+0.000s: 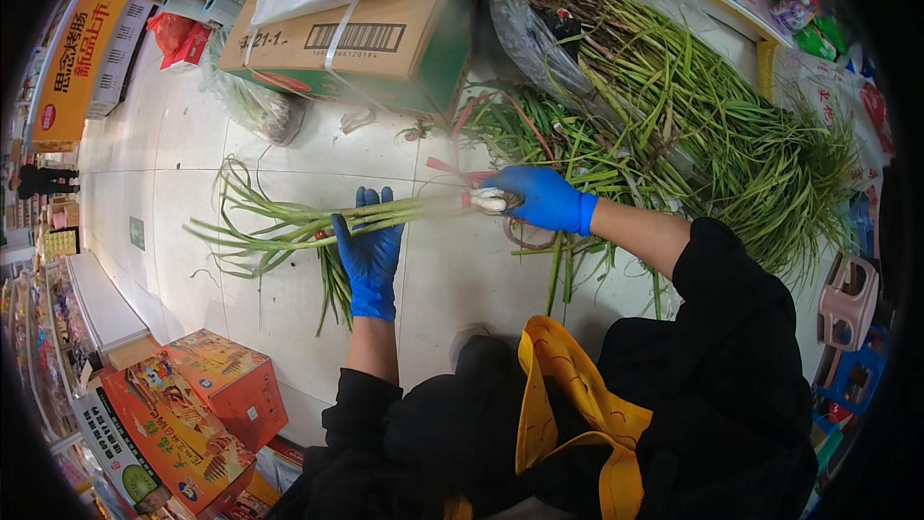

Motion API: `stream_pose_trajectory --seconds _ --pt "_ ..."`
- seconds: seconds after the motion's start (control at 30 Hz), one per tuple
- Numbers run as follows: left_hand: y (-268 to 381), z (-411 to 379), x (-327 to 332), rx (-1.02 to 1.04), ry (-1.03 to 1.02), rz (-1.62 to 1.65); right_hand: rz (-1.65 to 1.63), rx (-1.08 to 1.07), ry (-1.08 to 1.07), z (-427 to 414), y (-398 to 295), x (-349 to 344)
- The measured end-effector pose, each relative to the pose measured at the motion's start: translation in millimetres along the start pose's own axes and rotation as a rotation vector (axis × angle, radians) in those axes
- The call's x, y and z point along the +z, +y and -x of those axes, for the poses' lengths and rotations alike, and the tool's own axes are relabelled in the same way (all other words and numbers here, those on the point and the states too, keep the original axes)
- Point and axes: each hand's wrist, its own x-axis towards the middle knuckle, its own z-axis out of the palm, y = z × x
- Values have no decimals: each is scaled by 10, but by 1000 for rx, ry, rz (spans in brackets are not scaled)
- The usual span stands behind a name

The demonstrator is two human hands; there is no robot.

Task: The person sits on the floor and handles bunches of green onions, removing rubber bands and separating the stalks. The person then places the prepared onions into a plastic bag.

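Note:
Across both hands lies a bunch of long green stalks (393, 211), green garlic or scallions, with white bulb ends towards the right. My left hand (372, 260), in a blue glove, holds the stalks from below, thumb in front and fingers reaching up behind. The leafy tips hang out to its left. Gloved in blue too, my right hand (543, 195) grips the bulb end, where a red band (466, 200) shows around the stems. Part of the bulbs and roots is hidden by its fingers. Another small bunch of greens (330, 285) lies on the floor behind my left hand.
A big heap of long-stemmed greens (722, 101) and loose trimmings (516, 126) lie at right. Beyond the hands stand a cardboard carton (361, 43) and a plastic bag of vegetables (267, 108). Orange boxes (231, 383) stand lower left. A person (45, 181) is far left.

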Motion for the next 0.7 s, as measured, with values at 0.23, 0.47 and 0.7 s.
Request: stream_pose_trajectory --seconds 0.23,0.47,0.7 --pt "64 -61 -217 112 -11 -126 73 52 -83 15 -66 -27" --pt "25 40 -63 97 -199 -196 -159 130 -320 -3 -60 21" --pt "76 29 -102 -25 -17 -61 88 -75 9 -39 -39 -55"
